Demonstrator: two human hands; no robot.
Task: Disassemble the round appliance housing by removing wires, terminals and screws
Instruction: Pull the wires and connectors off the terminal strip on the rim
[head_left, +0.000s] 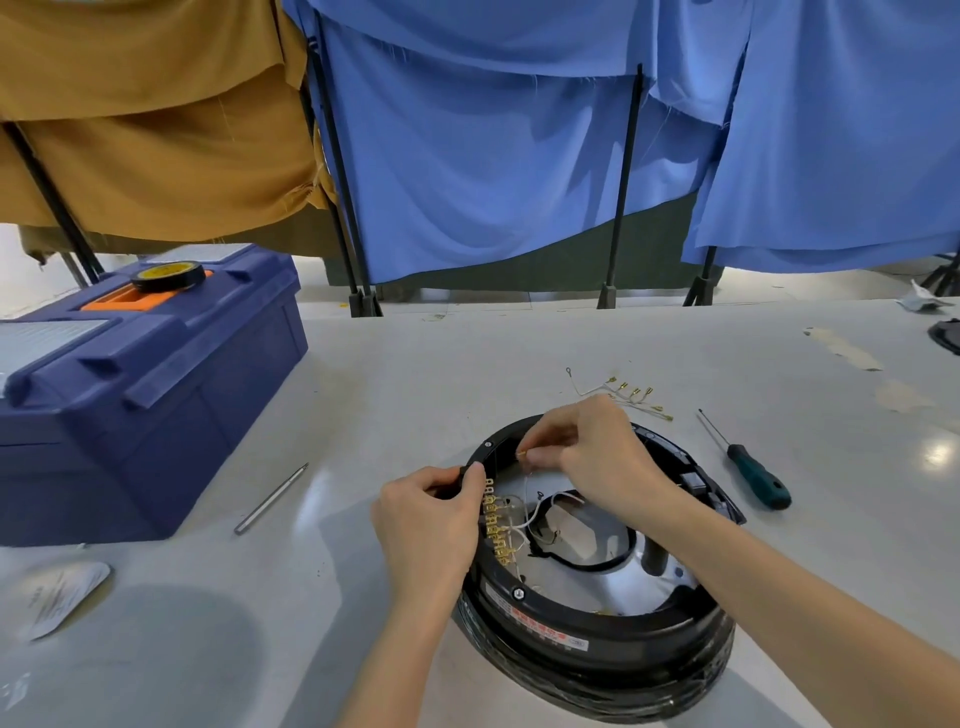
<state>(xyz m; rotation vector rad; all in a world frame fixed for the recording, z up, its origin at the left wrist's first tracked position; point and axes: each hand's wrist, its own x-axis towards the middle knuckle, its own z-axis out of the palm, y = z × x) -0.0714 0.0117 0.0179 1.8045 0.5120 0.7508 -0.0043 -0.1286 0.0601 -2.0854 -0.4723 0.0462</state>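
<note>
While the left hand (431, 514) clamps its fingers (470, 480) over the left rim of the round housing (597, 623), apparently to keep it from sliding on the bench (363, 389), the right hand (587, 452) pinches a brass terminal (522, 454) just inside the far-left wall. The housing lies near centre-right; freed wires (628, 392) lie just beyond it, likely set aside out of the way.
</note>
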